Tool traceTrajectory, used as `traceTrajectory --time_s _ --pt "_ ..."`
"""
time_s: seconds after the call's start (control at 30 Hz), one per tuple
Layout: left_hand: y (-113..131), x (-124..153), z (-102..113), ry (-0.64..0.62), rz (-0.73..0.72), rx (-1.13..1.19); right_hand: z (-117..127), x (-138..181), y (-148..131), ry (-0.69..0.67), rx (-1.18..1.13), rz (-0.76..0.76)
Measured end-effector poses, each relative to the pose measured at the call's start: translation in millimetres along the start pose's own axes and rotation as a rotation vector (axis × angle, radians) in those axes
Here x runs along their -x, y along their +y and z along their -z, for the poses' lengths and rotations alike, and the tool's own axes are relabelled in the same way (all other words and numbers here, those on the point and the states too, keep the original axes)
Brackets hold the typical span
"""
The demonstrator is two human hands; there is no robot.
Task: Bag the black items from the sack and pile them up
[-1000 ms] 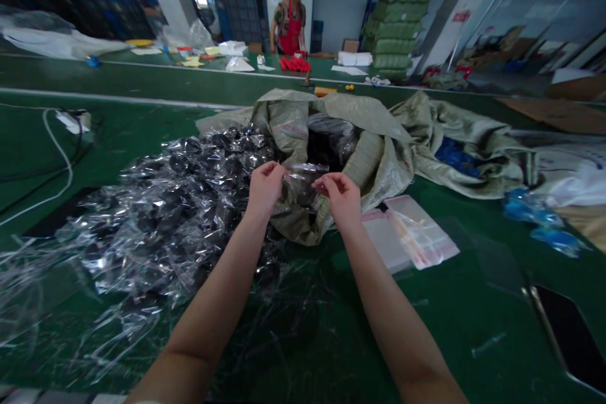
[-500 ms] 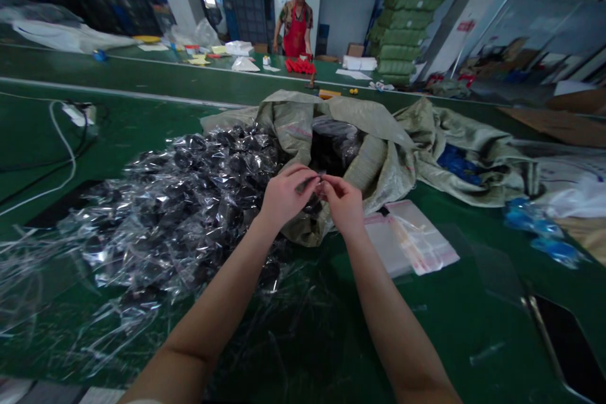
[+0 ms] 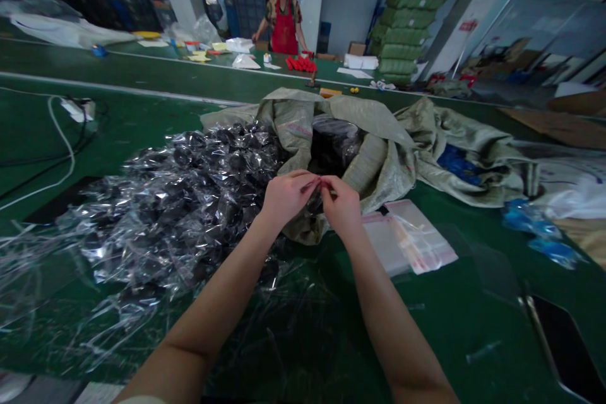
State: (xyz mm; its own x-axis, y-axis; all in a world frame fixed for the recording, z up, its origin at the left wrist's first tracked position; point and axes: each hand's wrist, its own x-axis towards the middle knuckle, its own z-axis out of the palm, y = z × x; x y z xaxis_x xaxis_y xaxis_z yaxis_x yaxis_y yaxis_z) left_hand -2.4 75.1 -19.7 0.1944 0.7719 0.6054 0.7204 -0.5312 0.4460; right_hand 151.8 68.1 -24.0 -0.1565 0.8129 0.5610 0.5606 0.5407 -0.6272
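Note:
My left hand (image 3: 286, 197) and my right hand (image 3: 341, 203) meet in front of the woven sack's mouth, fingertips pinched together. What they pinch is mostly hidden by the fingers; a little shiny clear film seems to show there. Left of them lies a large heap of dark pieces in clear plastic wrapping (image 3: 189, 202). Behind the hands the grey-green woven sack (image 3: 379, 158) gapes, with dark wrapped pieces inside. Beside my right forearm are flat clear plastic bags (image 3: 419, 237) with pinkish edges.
A phone (image 3: 565, 347) lies at the right front, near blue plastic-wrapped pieces (image 3: 540, 233). Another woven sack (image 3: 487, 170) holds something blue. A cable (image 3: 66, 145) runs at the left. Across the tables stands a person in a red apron (image 3: 284, 28), by red items (image 3: 301, 64).
My hands stay in nearly the same place, with the fingertips drawn closer together. The person across the tables has shifted left.

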Motion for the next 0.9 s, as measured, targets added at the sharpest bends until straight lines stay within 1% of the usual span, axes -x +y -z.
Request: traceTrajectory --time_s 0.13,0.27,0.5,0.7,0.83,0.9 --pt "-4 -1 0 -0.027 -0.053 0.004 2 -1 3 -0.044 0.105 0.079" --pt "-8 -1 -1 -0.036 -0.086 -0.010 1 -2 5 -0.051 0.152 0.111" --pt "-11 -2 -9 -0.012 -0.047 0.073 -1 -2 8 -0.053 0.141 0.100" --pt "-7 -2 -12 0.026 -0.008 0.152 0 -3 7 -0.050 0.145 0.089" --pt "-6 -2 -15 0.067 0.010 0.215 0 -2 6 -0.041 0.140 0.085" --pt "-9 -2 -15 0.117 0.030 0.235 1 -1 7 -0.038 0.161 0.067"
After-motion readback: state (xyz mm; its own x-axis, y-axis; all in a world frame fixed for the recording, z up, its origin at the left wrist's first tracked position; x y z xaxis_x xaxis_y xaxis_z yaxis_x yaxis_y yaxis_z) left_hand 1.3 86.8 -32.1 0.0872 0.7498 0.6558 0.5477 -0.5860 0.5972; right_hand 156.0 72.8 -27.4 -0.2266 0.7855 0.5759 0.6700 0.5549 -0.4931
